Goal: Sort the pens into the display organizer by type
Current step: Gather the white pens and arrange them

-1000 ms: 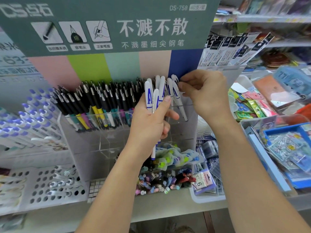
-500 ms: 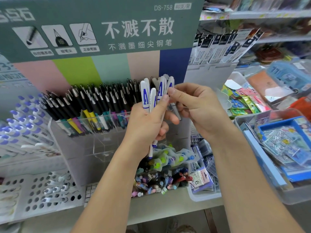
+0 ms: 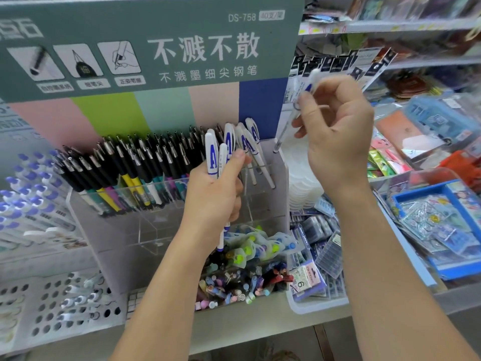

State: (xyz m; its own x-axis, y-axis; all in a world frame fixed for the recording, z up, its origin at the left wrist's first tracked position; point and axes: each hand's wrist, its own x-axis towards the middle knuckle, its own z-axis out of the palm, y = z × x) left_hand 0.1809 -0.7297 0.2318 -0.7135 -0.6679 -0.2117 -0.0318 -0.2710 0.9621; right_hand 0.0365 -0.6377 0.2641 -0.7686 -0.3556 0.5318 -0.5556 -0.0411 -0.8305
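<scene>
You face a stationery shop shelf (image 3: 260,332), grey and lit evenly from above. Behind it stands a green signboard (image 3: 145,45) with white Chinese lettering and the code DS-758, over a band of pink, lime, teal, beige and blue panels (image 3: 166,113). Toward the shelf's right end, upper racks (image 3: 390,24) carry blurred packets and yellow price tags. A blue tray (image 3: 453,230) of packaged goods sits at the right edge. At the left front corner you see a white perforated holder (image 3: 52,306).

Left hand (image 3: 213,194) and right hand (image 3: 335,126), fingers curled, both gripping.
</scene>
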